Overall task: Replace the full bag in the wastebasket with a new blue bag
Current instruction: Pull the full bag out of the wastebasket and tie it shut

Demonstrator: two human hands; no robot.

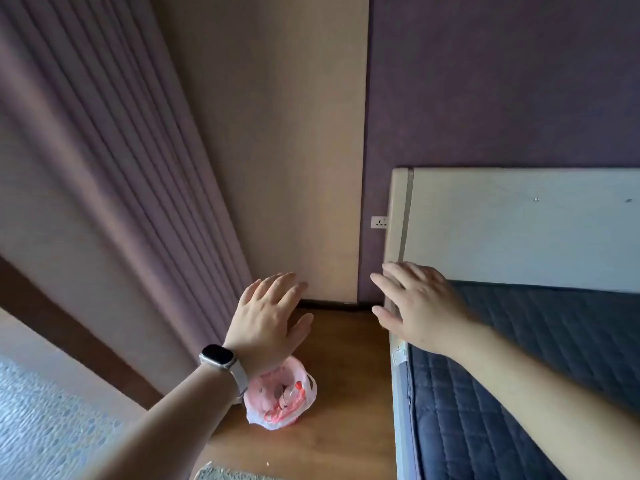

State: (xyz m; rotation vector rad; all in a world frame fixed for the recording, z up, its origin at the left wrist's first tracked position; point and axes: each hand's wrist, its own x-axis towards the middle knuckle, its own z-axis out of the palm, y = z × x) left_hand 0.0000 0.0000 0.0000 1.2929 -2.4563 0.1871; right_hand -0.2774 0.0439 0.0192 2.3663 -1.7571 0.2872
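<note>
A small wastebasket lined with a pink-and-white plastic bag (pixel 282 396) stands on the wooden floor, near the foot of the curtain. The bag holds rubbish, including a clear bottle with a red cap. My left hand (pixel 272 315), with a watch on its wrist, hovers above the basket, fingers straight and spread, holding nothing. My right hand (pixel 414 304) is held out to the right of it, over the corner of the bed, also with straight fingers and nothing in it. No blue bag is in view.
A mauve curtain (pixel 114 161) hangs at the left. A bed with a dark blue quilted mattress (pixel 519 393) and a white headboard (pixel 519 223) fills the right. A wall socket (pixel 379 222) sits beside the headboard. Wooden floor (pixel 346 375) lies between curtain and bed.
</note>
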